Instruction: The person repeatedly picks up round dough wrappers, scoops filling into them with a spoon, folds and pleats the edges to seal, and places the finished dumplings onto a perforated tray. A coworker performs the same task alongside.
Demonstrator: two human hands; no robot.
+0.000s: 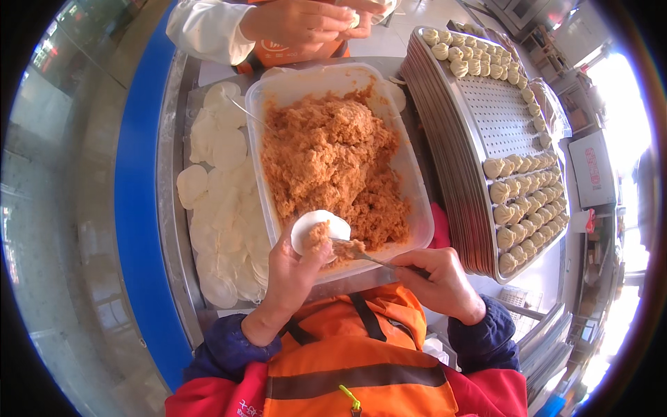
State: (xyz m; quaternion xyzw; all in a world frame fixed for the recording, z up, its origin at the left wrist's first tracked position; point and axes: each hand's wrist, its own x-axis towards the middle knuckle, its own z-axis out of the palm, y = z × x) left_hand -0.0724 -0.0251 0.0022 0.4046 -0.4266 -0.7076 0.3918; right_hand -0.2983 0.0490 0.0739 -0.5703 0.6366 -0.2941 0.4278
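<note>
In my left hand [294, 271] lies a round dough wrapper [333, 223] with a lump of reddish minced filling [317, 235] on it. My right hand [440, 284] grips the handle of a metal spreading utensil [378, 260]; its filling-smeared end reaches over the wrapper. Both hands are at the near edge of a translucent plastic tub [424, 224], which holds a large mound of minced filling [333, 151]. Many loose, overlapping dough wrappers [229, 224] cover the metal table left of the tub. A thin metal handle [245, 109] sticks out of the filling at the tub's left side.
A tall stack of metal trays [443, 140] stands at the right. The perforated top tray [500, 114] bears rows of pleated dumplings [526, 208]. Across the table, a co-worker's hands [312, 23] hold a small piece of dough. A blue edge [140, 208] runs along the left.
</note>
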